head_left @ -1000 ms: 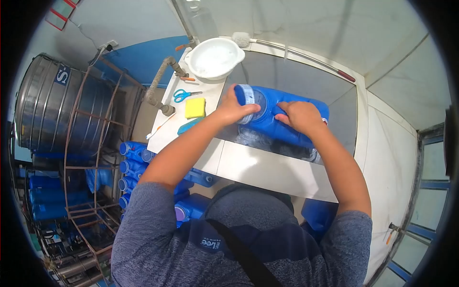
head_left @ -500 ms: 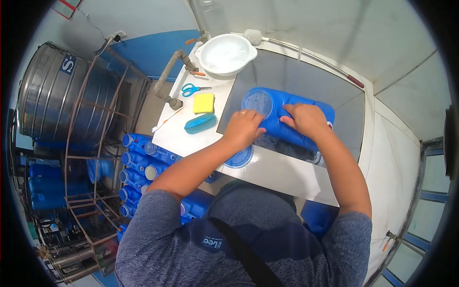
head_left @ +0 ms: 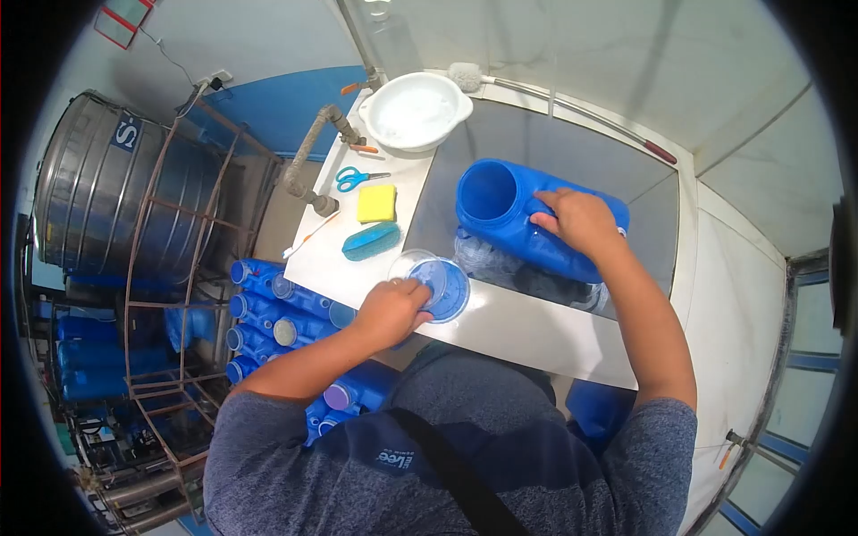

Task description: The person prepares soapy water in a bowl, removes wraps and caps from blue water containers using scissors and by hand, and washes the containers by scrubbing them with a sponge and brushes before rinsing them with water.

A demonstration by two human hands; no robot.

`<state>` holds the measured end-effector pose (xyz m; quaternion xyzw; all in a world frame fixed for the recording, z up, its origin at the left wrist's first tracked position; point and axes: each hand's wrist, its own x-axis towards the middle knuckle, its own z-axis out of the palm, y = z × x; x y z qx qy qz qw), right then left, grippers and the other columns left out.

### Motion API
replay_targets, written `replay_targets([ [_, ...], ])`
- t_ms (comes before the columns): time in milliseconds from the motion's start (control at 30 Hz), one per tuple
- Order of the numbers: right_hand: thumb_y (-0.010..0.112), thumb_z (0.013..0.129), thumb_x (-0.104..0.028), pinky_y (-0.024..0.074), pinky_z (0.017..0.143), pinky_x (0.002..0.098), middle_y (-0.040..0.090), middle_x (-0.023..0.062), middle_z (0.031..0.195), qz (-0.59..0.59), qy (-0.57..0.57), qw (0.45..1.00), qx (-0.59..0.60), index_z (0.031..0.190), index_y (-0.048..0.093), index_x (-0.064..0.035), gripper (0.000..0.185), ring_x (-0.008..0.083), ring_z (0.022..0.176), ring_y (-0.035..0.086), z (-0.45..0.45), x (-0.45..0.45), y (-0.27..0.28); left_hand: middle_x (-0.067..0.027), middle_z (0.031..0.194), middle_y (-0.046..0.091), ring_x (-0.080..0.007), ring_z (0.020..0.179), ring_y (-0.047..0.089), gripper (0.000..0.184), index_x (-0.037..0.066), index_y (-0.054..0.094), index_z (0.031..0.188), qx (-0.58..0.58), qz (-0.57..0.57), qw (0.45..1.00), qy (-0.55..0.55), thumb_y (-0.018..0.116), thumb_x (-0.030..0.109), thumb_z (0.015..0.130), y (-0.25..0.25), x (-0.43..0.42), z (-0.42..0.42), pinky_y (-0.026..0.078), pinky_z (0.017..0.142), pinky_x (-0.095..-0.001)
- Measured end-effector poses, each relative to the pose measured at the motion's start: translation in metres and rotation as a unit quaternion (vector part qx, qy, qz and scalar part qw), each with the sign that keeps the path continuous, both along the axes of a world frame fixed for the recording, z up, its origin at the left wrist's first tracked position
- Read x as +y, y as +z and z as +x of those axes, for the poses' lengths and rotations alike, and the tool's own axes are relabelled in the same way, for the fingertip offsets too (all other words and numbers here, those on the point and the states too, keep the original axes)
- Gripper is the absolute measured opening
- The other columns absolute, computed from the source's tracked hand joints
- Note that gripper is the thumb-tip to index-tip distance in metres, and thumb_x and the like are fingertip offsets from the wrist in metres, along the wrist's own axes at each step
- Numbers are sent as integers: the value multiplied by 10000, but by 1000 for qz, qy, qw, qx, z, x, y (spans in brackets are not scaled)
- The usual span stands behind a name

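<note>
A blue plastic water jug [head_left: 536, 232] lies on its side over the grey sink basin, its wide round mouth uncovered and facing left. My right hand [head_left: 576, 223] is closed around the handle on the jug's upper side. At the counter's front edge, my left hand [head_left: 393, 313] pinches a clear round plastic disc [head_left: 416, 266]. The disc partly overlaps a blue round cap [head_left: 454, 290] that lies on the white counter. Beneath the jug, something dark and crumpled-looking [head_left: 487, 256] shows in the basin; its kind is unclear.
On the counter's left stand a white basin [head_left: 416, 112] of suds, scissors [head_left: 357, 179], a yellow sponge [head_left: 376, 204], a blue scrub brush [head_left: 372, 241] and a toothbrush [head_left: 311, 234]. A long-handled brush [head_left: 572, 104] lies along the back. Several blue jugs [head_left: 259, 308] are stacked below left.
The clear disc has come off the jug's mouth, leaving it open. My left hand has moved with it down and left to the blue cap. My right hand stays on the jug's handle.
</note>
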<state>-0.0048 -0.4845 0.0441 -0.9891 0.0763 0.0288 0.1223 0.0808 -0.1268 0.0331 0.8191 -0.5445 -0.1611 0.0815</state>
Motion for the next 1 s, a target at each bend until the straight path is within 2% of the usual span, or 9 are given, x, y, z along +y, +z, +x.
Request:
replay_targets([
  [133, 622, 945, -492, 550, 855, 473, 716, 142, 1102, 3, -16, 1000, -17, 1264, 688, -141, 479, 352, 1013, 680, 5, -2, -9, -157, 1021, 650, -372, 985, 636, 409, 60, 664, 1118, -18, -187, 982, 35, 803, 295, 815, 3, -24, 5, 503, 862, -455],
  [300, 603, 979, -437, 539, 847, 487, 711, 201, 1027, 16, -65, 997, -46, 1210, 701, -87, 431, 393, 966, 676, 13, 7, -6, -162, 1141, 629, -293, 1008, 654, 595, 8, 499, 1395, 276, -201, 933, 117, 721, 319, 940, -26, -92, -20, 526, 869, -396],
  [433, 576, 1006, -358, 530, 860, 505, 709, 227, 986, 55, -22, 998, 34, 1144, 715, -61, 355, 416, 967, 673, 38, 2, -9, -280, 1318, 579, -347, 1141, 634, 925, -33, 22, 1548, 639, -278, 631, 339, 625, 405, 1000, -50, -189, -23, 501, 978, -397],
  [467, 576, 995, -305, 524, 868, 514, 708, 238, 976, 72, -37, 994, 75, 1114, 718, -56, 311, 424, 973, 671, 47, 0, 5, -280, 1318, 579, -347, 1141, 634, 925, -33, 22, 1548, 638, -286, 628, 343, 625, 405, 1000, -59, -205, -24, 501, 978, -397],
  [533, 576, 983, -253, 519, 877, 522, 707, 248, 967, 86, -42, 988, 118, 1084, 721, -50, 269, 432, 979, 669, 73, 2, 12, -275, 1385, 522, -319, 1236, 591, 908, -11, -70, 1536, 506, -345, 682, 400, 588, 363, 1036, -83, -225, -21, 477, 1021, -383],
  [667, 667, 894, -147, 542, 898, 472, 725, 232, 1022, 92, 70, 992, -53, 1063, 699, -9, 220, 410, 971, 688, 140, 60, 21, -317, 1494, 385, -351, 1347, 492, 882, -13, -17, 1547, 516, -343, 698, 360, 581, 379, 1029, -70, -232, -17, 404, 1105, -427],
  [767, 719, 860, -173, 540, 908, 458, 690, 201, 1107, 83, 238, 967, -40, 1107, 675, -34, 286, 377, 1038, 669, 195, 138, -9, -367, 1453, 414, -421, 1409, 393, 860, -11, 131, 1558, 315, -416, 841, 141, 632, 388, 984, -133, -257, -13, 306, 1169, -469],
  [900, 757, 806, -235, 548, 923, 467, 646, 196, 1174, 78, 273, 958, 47, 1173, 633, -58, 426, 364, 1100, 654, 240, 191, -46, -370, 1539, 245, -461, 1465, 236, 1145, -36, 107, 1568, 247, -243, 911, 224, 744, 572, 837, -104, -231, -21, 234, 1193, -525],
  [1000, 807, 754, -280, 538, 891, 457, 649, 177, 1128, 43, 253, 965, 51, 1123, 621, -66, 465, 364, 1028, 656, 252, 201, -45, -397, 1506, 269, -490, 1427, 284, 1230, -16, 122, 1578, 271, -233, 884, 300, 786, 635, 772, -84, -226, -21, 251, 1165, -588],
])
